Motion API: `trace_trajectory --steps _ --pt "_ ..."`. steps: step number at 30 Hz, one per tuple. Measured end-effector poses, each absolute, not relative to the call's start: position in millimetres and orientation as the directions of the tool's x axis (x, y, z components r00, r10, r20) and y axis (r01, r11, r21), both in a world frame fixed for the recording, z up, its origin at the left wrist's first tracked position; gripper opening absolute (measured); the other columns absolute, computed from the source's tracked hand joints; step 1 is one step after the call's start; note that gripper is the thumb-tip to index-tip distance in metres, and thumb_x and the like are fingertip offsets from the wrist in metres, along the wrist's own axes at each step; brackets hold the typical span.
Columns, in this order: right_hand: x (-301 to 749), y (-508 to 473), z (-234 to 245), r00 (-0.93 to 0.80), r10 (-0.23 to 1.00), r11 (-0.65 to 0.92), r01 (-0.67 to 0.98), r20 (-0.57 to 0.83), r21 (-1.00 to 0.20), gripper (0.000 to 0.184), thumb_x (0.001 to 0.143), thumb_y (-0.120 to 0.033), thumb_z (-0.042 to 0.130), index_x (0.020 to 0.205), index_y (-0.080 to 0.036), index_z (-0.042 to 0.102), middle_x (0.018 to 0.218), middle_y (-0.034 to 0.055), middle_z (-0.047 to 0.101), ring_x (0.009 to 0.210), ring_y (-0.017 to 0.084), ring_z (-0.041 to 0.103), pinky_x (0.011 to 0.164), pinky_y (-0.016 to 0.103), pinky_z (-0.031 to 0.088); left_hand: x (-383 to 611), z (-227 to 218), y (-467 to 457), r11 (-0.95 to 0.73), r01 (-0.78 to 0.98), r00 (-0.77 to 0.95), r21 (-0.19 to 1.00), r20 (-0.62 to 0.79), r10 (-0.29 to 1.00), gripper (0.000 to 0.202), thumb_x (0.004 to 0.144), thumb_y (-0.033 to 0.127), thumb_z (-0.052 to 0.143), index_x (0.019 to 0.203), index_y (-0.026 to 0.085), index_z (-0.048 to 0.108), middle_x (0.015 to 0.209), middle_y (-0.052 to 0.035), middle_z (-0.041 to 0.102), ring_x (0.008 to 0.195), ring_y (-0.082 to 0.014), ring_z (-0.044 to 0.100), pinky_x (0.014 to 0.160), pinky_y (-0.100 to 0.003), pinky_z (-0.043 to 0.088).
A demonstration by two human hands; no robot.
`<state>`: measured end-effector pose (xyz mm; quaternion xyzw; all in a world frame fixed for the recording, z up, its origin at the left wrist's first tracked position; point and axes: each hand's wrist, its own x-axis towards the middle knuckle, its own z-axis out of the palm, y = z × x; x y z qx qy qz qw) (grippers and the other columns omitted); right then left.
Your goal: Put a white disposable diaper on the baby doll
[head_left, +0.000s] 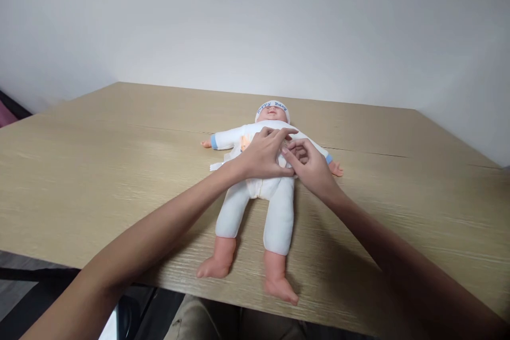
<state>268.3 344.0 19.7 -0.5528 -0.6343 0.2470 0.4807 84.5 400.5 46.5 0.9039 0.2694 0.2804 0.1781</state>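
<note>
A baby doll in white clothing lies on its back, feet towards me, a white diaper around its hips. My left hand rests across the doll's belly over the diaper, thumb and fingers apart in a C-shape. Close beside it, my right hand has its fingertips pinched at the diaper's right edge; the exact bit held is partly hidden. On the left side, a white diaper tab sticks out unfastened. An orange print shows near the diaper's upper edge.
The doll lies on a wooden table that meets a pale wall at the back. Its front edge runs just past the doll's feet, with my legs below. Something dark and pink shows at the far left.
</note>
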Motion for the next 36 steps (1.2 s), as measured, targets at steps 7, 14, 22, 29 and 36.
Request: trace_trajectory --steps 7,14,22,29,36 --pt "277 305 3 -0.208 0.765 0.573 0.653 0.61 -0.496 0.043 0.115 -0.037 0.05 0.155 -0.027 0.064 0.161 0.0117 0.066 0.153 0.032 0.056 0.13 0.059 0.041 29 36 408 -0.639 0.146 0.54 0.755 0.48 0.691 0.052 0.106 0.047 0.066 0.151 0.026 0.051 0.165 -0.014 0.057 0.151 -0.0292 0.06 0.121 -0.047 0.052" --pt "268 316 20 -0.198 0.713 0.545 0.761 0.672 -0.353 0.035 0.115 -0.034 0.05 0.14 -0.026 0.074 0.142 0.0114 0.078 0.135 0.035 0.069 0.118 0.057 0.048 -41 -12 414 -0.545 0.593 0.34 0.593 0.429 0.837 0.029 0.105 0.039 0.062 0.129 0.024 0.061 0.14 -0.0134 0.07 0.126 -0.0302 0.066 0.112 -0.051 0.054" --pt "212 355 66 -0.45 0.713 0.638 0.735 0.538 -0.231 0.03 0.112 -0.034 0.055 0.122 -0.025 0.081 0.112 0.0111 0.073 0.104 0.03 0.07 0.095 0.046 0.055 -56 -17 414 -0.457 0.818 0.393 0.349 0.241 0.887 0.03 0.1 0.053 0.063 0.095 0.025 0.055 0.108 -0.0147 0.072 0.109 -0.0378 0.065 0.097 -0.056 0.054" --pt "187 375 59 -0.395 0.833 0.472 0.873 0.386 -0.126 0.028 0.107 -0.034 0.06 0.105 -0.022 0.085 0.097 0.011 0.07 0.097 0.032 0.068 0.085 0.047 0.052 -64 -6 422 -0.345 0.765 0.394 0.544 0.029 0.919 0.039 0.093 0.055 0.068 0.073 0.025 0.054 0.081 -0.0057 0.066 0.08 -0.0272 0.062 0.075 -0.04 0.046" --pt "183 374 54 -0.375 0.846 0.45 0.883 0.379 -0.133 0.027 0.102 -0.034 0.063 0.115 -0.02 0.082 0.106 0.0134 0.076 0.105 0.036 0.071 0.093 0.049 0.053 -53 34 440 -0.208 0.416 0.454 0.885 -0.004 0.891 0.052 0.096 0.055 0.066 0.062 0.024 0.042 0.066 0.0019 0.039 0.063 -0.0156 0.035 0.064 -0.035 0.028"
